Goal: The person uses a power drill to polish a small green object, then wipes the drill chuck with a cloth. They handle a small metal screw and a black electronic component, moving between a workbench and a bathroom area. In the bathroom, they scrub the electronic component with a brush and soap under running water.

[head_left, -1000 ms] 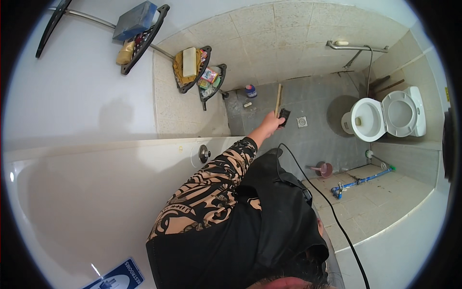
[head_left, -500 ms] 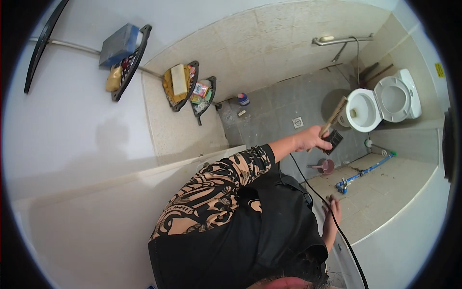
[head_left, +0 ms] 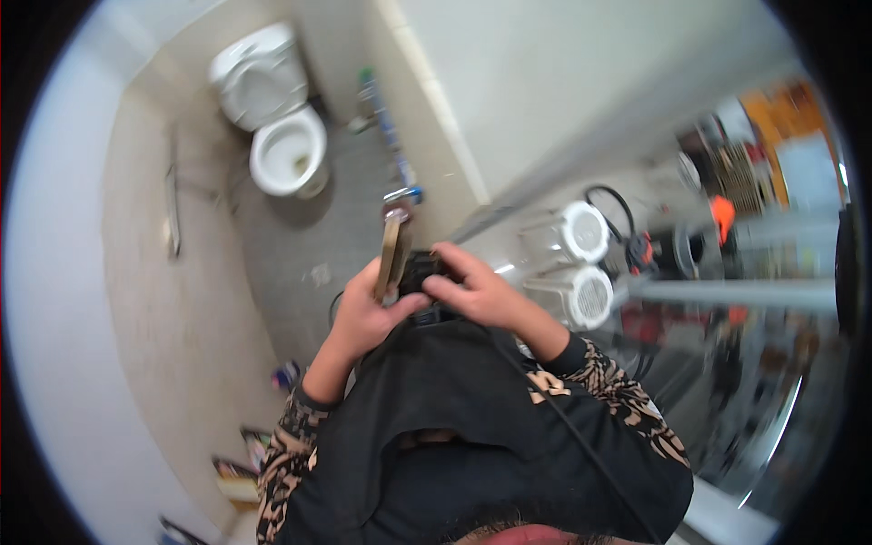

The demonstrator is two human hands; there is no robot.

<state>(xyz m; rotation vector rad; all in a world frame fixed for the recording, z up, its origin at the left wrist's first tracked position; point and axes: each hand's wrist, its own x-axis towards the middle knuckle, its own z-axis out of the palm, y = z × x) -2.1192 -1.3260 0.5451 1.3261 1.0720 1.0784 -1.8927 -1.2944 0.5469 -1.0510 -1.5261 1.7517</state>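
My left hand (head_left: pixel 361 313) is closed around a wooden-handled brush (head_left: pixel 391 250), held upright in front of my body. Between both hands sits a small black boxy object (head_left: pixel 420 272), whose kind I cannot make out. My right hand (head_left: pixel 474 289) grips it from the other side, its thumb and fingers curled at its edge. Part of the object is hidden by my fingers. Just beyond the brush, a reddish dipper (head_left: pixel 398 211) on the floor is partly covered.
A white toilet (head_left: pixel 289 153) stands with its lid up at the far left. Blue piping (head_left: pixel 385 118) runs along the low tiled wall. On the right, behind a glass panel, are two white-lidded clear containers (head_left: pixel 583 232) and blurred clutter. A purple tub (head_left: pixel 286 374) is at the lower left.
My view has swung to the right, away from the corner shelves. The brush and black object have come in close to my body, and my right hand has joined the left at the black object.
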